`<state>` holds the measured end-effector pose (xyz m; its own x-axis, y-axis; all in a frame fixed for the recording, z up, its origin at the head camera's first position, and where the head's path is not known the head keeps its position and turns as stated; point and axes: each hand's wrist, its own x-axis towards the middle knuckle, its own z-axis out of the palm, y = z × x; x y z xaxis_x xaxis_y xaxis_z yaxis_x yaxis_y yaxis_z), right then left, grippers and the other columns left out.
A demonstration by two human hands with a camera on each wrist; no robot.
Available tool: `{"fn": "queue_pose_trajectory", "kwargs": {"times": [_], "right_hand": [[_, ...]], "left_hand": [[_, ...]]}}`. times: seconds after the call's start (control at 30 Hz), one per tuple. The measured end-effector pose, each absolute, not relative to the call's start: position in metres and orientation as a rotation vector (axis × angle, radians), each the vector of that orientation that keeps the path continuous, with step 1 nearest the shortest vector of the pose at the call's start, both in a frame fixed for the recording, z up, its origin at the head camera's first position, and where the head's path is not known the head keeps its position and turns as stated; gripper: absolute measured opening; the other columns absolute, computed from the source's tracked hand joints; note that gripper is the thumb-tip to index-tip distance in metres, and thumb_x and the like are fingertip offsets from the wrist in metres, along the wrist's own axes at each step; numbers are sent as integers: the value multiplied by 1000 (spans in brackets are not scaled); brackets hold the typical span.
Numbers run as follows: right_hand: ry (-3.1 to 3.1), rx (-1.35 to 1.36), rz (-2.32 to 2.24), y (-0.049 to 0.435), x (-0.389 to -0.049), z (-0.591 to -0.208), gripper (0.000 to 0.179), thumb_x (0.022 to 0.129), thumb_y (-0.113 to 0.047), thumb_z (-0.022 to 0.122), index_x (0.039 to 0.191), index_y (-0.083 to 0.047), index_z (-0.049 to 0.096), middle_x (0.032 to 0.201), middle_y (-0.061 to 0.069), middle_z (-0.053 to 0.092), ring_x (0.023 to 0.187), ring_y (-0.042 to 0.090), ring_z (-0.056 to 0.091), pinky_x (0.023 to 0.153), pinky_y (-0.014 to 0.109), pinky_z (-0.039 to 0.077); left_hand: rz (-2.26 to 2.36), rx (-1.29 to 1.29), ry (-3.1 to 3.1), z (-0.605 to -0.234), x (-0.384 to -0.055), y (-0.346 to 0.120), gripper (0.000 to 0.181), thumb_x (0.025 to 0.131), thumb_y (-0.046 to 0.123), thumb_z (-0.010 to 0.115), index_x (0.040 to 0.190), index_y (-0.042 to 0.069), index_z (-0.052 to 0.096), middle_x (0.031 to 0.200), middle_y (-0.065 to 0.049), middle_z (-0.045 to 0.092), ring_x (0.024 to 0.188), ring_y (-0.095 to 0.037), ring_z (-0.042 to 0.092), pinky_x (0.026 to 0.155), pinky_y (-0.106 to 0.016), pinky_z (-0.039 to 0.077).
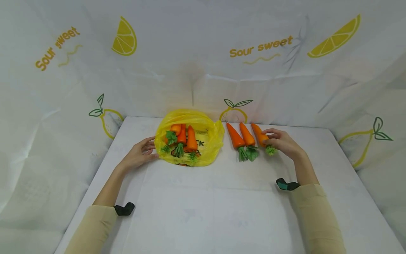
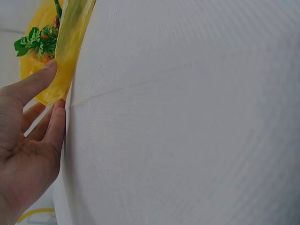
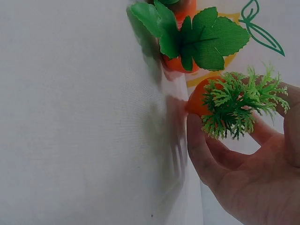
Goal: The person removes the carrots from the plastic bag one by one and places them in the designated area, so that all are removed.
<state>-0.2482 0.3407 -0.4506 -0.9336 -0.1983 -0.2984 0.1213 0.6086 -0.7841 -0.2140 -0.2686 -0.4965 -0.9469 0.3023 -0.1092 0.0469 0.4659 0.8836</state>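
A yellow plastic bag [image 1: 211, 155] lies with its mouth facing me, several toy carrots [image 1: 191, 139] with green tops inside it. At the bag's left edge, my left hand [image 1: 141, 154] holds the rim between thumb and fingers; the left wrist view shows the thumb [image 2: 44, 72] against the yellow film. To the right of the bag, my right hand [image 1: 283, 143] grips an orange carrot [image 1: 259, 134] by its thick end. That carrot's feathery light-green top [image 3: 239, 105] sticks out beside the fingers in the right wrist view. The carrot's tip is hidden there.
Two more carrots, one with thin green stalks [image 1: 235, 135] and one with broad leaves [image 1: 247, 134], lie between the bag and my right hand. The white table [image 1: 203, 211] ends at the back against a white cloth [image 1: 193, 84] printed with lemons.
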Motion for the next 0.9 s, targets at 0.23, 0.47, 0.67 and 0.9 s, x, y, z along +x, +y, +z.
{"fn": "queue_pose_trajectory", "kwargs": {"times": [0.23,0.47,0.67,0.9], "right_hand": [[2520,-94,-1230,340,-247,-454,54,109,-28,65,157,-6,50,165,31,44,142,44,53,94,17,52],[2535,-104,-1238,338,-249,-459,55,110,-26,66,158,-3,50,167,33,42,149,50,48,103,24,59],[2546,-101,-1247,338,-248,-460,55,110,-27,66,157,-2,50,168,32,41,155,53,42,124,61,49],[2525,-95,-1299,339,-246,-459,60,110,-30,66,160,-3,47,165,32,45,141,40,58,92,11,56]], "left_hand": [[1474,303,2468,-498,-214,-269,87,100,19,81,170,9,32,161,-25,51,149,-42,54,123,-35,50],[1468,291,2478,-496,-213,-267,86,100,19,81,170,9,33,160,-24,51,149,-41,55,125,-42,48],[1473,280,2483,-495,-212,-266,87,99,20,81,170,10,33,159,-23,52,149,-40,56,124,-36,51],[1475,297,2485,-496,-212,-268,87,99,21,81,170,9,32,159,-24,53,148,-41,56,121,-29,53]]}}
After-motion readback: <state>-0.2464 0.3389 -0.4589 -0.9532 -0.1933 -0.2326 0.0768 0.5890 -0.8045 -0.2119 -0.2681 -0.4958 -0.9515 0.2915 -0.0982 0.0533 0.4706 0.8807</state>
